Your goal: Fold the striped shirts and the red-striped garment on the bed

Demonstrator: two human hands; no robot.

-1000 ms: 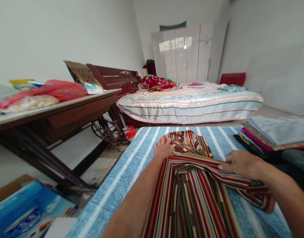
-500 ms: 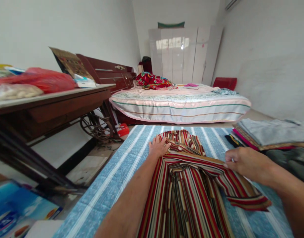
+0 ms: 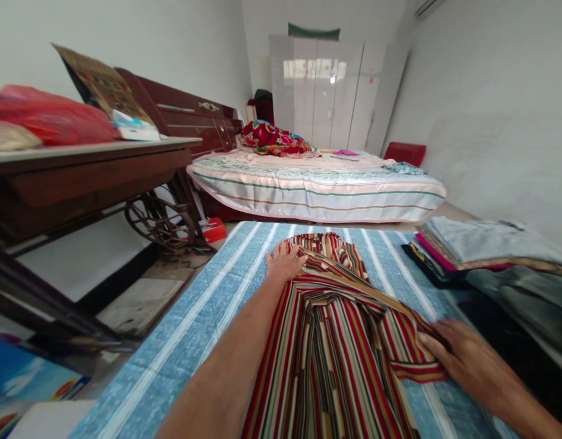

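Observation:
A red, cream and brown striped garment (image 3: 340, 341) lies spread on a blue striped sheet (image 3: 216, 329) in front of me. My left hand (image 3: 284, 263) rests flat on the garment's far left corner, fingers stretched out. My right hand (image 3: 464, 360) lies at the garment's right edge, its fingers closed on a folded strip of the striped cloth.
A pile of folded fabrics (image 3: 482, 247) sits at the right of the sheet. A dark wooden sewing table (image 3: 79, 177) with bags on top stands at the left. A bed (image 3: 317, 186) with a floral bundle (image 3: 271, 139) lies ahead, with a white wardrobe (image 3: 331, 97) behind it.
My right hand has drawn the garment's right strip down and toward me, from beside the collar to the lower right edge. My left hand has stayed pressed on the far corner.

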